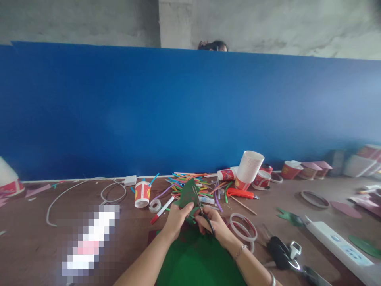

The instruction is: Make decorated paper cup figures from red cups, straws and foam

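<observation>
My left hand [179, 217] is closed on a piece of dark green paper [188, 190], its thumb pressed on top. In my right hand [214, 226] is a pair of black-handled scissors [205, 216], with the fingers at the handles. The blades point up and away, lying along the right side of the green piece. A fold of green shows between the hands, partly hidden by the fingers. Below my forearms lies a larger green sheet [196, 262], over something dark red.
Coloured sticks [181, 182] lie heaped behind my hands. Around them are a paper cup [142, 194], stacked white cups [248, 171], an orange cutter [241, 193], a red-capped marker [162, 210] and tape rolls [243, 227]. Keys [281, 252] and a power strip [339, 244] lie right. A blue partition [178, 111] stands behind.
</observation>
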Tool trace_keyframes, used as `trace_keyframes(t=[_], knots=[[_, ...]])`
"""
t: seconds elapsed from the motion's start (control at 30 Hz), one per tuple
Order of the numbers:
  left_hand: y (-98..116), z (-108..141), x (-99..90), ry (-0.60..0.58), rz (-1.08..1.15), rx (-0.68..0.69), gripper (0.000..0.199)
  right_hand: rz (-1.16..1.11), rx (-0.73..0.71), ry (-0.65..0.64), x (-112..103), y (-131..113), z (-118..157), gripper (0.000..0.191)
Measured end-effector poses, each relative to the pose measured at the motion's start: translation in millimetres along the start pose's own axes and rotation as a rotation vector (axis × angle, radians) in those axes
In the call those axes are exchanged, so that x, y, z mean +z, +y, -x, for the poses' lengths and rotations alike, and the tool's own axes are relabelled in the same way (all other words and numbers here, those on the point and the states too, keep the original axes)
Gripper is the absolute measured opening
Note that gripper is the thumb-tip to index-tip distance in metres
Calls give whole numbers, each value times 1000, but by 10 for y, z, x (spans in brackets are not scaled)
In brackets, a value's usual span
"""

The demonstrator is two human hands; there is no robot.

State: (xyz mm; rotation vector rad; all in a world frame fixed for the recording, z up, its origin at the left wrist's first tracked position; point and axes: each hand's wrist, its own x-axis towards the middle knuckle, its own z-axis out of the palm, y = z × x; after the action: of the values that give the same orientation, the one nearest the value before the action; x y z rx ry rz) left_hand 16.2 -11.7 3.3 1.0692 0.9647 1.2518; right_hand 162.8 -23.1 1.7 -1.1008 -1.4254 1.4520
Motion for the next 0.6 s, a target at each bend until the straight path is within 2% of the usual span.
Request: trace_keyframes(t=[0.6], knots=[[-13,-21,-21,8,-22,25,36,45,-4,15,-17,11,-4,32]])
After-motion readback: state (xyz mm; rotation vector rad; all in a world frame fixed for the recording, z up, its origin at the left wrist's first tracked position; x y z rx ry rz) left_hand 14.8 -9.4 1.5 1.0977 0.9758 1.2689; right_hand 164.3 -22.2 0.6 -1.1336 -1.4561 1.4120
